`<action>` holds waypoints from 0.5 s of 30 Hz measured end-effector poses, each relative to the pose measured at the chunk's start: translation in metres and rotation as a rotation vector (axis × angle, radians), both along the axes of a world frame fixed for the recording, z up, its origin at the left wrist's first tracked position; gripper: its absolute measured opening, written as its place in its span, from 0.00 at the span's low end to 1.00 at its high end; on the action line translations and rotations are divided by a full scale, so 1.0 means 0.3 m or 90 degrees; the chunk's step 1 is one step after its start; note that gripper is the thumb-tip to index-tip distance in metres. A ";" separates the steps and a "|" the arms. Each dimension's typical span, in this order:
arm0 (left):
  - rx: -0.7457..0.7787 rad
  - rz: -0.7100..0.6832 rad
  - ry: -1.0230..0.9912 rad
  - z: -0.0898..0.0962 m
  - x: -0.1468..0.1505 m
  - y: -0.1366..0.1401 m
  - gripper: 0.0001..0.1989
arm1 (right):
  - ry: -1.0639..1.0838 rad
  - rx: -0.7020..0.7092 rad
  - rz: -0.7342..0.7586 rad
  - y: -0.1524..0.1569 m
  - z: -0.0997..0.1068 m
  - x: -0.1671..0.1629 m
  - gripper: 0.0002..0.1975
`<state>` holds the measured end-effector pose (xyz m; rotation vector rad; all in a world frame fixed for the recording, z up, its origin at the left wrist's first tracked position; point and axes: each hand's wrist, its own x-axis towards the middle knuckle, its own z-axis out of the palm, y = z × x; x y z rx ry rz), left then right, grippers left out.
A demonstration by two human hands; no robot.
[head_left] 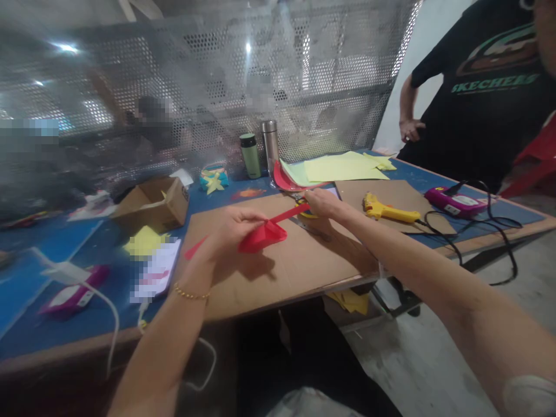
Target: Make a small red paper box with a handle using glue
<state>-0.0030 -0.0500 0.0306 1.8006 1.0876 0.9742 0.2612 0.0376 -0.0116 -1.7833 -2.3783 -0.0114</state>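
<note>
My left hand is closed on a folded piece of red paper above the cardboard sheet. A narrow red strip runs from the fold up to my right hand, whose fingers pinch its far end. Another red end sticks out on the left, beyond my left wrist. Scissors with yellow on their handles lie on the cardboard just under my right hand, which partly hides them. Near that hand, red and pale green sheets rest at the back.
On the right are a yellow glue gun and a purple device with black cables. A cardboard box, yellow paper and a phone lie left. Two bottles stand behind. A person stands at right.
</note>
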 end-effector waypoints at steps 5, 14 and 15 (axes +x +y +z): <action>-0.010 0.009 -0.007 0.013 -0.030 0.020 0.11 | 0.117 -0.027 -0.023 -0.003 0.050 0.037 0.15; 0.023 0.077 -0.123 0.007 -0.047 0.044 0.13 | 0.829 -0.367 0.087 -0.310 0.119 0.122 0.38; 0.024 0.082 -0.128 0.005 -0.051 0.050 0.13 | 0.807 -0.364 0.092 -0.336 0.118 0.127 0.38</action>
